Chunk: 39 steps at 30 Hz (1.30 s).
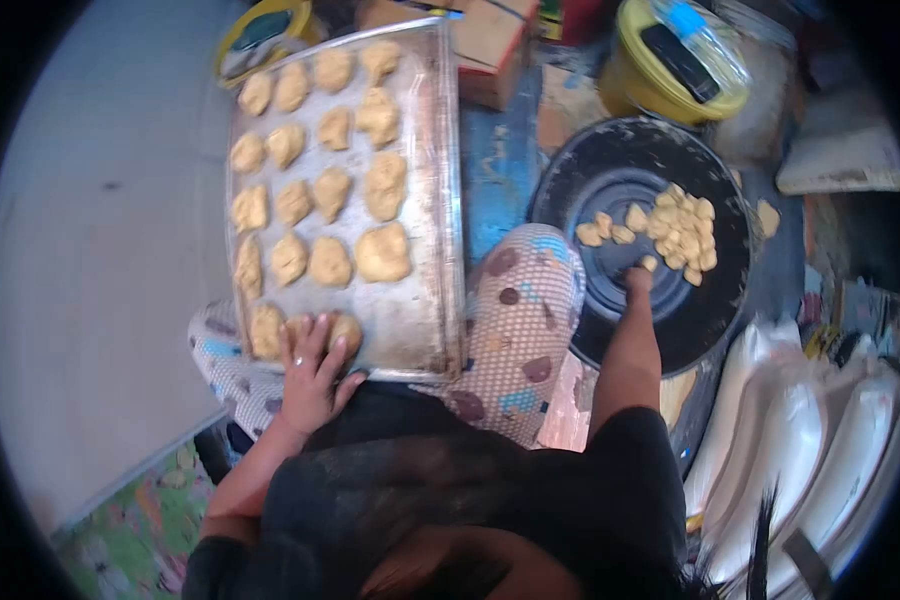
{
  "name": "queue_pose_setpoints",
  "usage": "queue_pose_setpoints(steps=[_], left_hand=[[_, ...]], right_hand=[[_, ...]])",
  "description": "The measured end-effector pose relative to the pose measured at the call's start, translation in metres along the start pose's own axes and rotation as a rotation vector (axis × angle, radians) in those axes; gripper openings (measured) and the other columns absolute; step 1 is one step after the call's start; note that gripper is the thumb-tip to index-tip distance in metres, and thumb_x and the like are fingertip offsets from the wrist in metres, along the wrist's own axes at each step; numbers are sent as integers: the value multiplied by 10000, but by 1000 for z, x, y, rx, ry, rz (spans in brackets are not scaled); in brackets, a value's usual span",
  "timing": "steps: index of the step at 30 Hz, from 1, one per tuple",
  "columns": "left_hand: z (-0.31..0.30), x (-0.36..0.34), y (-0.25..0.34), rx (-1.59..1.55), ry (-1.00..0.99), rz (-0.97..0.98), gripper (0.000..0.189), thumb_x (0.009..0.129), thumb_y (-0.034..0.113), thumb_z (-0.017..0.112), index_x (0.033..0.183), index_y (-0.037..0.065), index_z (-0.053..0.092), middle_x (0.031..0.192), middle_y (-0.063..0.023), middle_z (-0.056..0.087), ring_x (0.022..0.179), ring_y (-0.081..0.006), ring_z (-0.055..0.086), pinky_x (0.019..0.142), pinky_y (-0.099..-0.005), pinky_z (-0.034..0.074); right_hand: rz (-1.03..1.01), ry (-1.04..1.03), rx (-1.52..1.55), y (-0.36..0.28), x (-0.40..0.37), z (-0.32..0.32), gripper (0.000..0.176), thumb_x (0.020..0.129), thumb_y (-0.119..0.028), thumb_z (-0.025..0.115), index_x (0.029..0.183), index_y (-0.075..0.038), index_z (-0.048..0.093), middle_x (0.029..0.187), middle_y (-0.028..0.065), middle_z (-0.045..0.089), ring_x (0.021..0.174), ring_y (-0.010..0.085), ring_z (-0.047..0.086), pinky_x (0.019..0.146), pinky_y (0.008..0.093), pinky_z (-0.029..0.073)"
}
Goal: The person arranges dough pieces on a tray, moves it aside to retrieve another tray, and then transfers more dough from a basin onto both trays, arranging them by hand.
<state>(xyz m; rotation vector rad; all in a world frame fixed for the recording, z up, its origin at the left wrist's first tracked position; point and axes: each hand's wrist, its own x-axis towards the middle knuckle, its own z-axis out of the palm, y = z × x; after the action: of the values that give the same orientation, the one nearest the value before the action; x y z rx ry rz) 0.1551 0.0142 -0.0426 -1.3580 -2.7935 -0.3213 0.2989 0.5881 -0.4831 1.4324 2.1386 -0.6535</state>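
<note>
On the tray (415, 325), dough lumps (383, 252) are being touched by the left hand (313, 385), fingers spread. Small pieces (682, 228) in the basin (708, 312) are seemingly being gathered by the right hand (638, 281), its grip being unclear; a light pinch is probably being called for.

From where I stand, the tray (425, 300) lies before the person, over the left leg, with the right knee (525, 300) just beside it. On the tray, dough lumps (330, 262) lie in rows; the left hand (313, 368) is upon the nearest row. To the right of this knee is the basin (567, 185), having the right hand (638, 280) inside, and dough pieces (682, 225) mostly in its right part. Behind the basin is a bucket (632, 75), with a phone (680, 63) on top. Behind the tray is a box (485, 40). Bags (795, 430) are at the near right.
</note>
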Motion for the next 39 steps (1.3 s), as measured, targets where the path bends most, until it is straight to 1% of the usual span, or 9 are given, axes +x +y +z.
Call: queue_pose_setpoints(steps=[3, 7, 13, 15, 27, 31, 32, 36, 39], left_hand=[[-12, 0, 3, 25, 7, -80, 582, 821, 306, 684, 1337, 133, 475, 1445, -165, 368, 1353, -386, 319, 1109, -576, 122], [-16, 1, -2, -10, 20, -105, 513, 821, 275, 679, 1286, 116, 530, 1357, -121, 473, 1330, -328, 373, 1118, -540, 136], [-10, 4, -10, -110, 139, -35, 474, 827, 246, 666, 1273, 138, 546, 1260, -67, 552, 1304, -293, 411, 1113, -547, 137], [-9, 7, -13, -104, 143, -16, 460, 804, 245, 700, 1231, 127, 576, 1265, -59, 560, 1300, -290, 426, 1105, -556, 134], [-5, 7, -21, -74, 189, 106, 274, 834, 283, 636, 1089, 184, 658, 1253, -36, 568, 1284, -240, 437, 1065, -628, 166], [-9, 2, -20, -139, 123, 67, 437, 825, 313, 638, 1237, 184, 571, 1342, -63, 504, 1335, -255, 377, 1074, -631, 140], [-9, 1, -20, -113, 108, 76, 479, 831, 324, 631, 1278, 184, 533, 1365, -74, 481, 1345, -266, 360, 1082, -625, 135], [-8, 4, -23, -196, 85, 102, 562, 846, 355, 611, 1354, 171, 457, 1406, -104, 437, 1361, -305, 325, 1110, -590, 128], [-19, -2, -25, -177, 132, 42, 541, 846, 364, 613, 1323, 142, 492, 1393, -119, 449, 1362, -319, 319, 1121, -562, 135]], right_hand=[[-92, 458, 540, -36, -90, -59, 376, 864, -191, 585, 1184, 6, 609, 1075, 177, 656, 972, 259, 624, 870, 343, 465], [-483, 593, 1145, -110, -269, -157, 338, 932, -96, 519, 1242, 28, 573, 1122, 131, 645, 992, 179, 590, 887, 291, 452], [-1260, 699, 548, -193, -481, -165, 259, 787, -89, 645, 1043, -66, 676, 846, 115, 568, 796, 267, 540, 795, 387, 444], [-1355, 494, 316, -214, -499, -131, 318, 747, -107, 670, 1065, -99, 672, 851, 107, 548, 838, 304, 525, 769, 405, 404], [-1223, 500, 114, -260, -519, -101, 355, 790, -84, 654, 1142, -44, 635, 862, 121, 577, 828, 306, 556, 741, 393, 447], [-1262, 613, 191, -264, -532, -110, 482, 806, -61, 620, 1279, -37, 534, 1193, 173, 557, 1043, 333, 555, 897, 430, 437], [-1320, 478, 129, -260, -522, -104, 582, 847, -164, 616, 1381, -43, 417, 1413, 190, 402, 1252, 364, 439, 1039, 475, 340], [-1190, 339, -230, -254, -522, -91, 731, 894, -384, 547, 1478, -80, 228, 1534, 165, 204, 1417, 367, 178, 1135, 538, 97], [-1201, 428, -179, -256, -531, -102, 705, 866, -349, 599, 1446, -76, 306, 1480, 168, 316, 1382, 349, 269, 1122, 537, 136]])
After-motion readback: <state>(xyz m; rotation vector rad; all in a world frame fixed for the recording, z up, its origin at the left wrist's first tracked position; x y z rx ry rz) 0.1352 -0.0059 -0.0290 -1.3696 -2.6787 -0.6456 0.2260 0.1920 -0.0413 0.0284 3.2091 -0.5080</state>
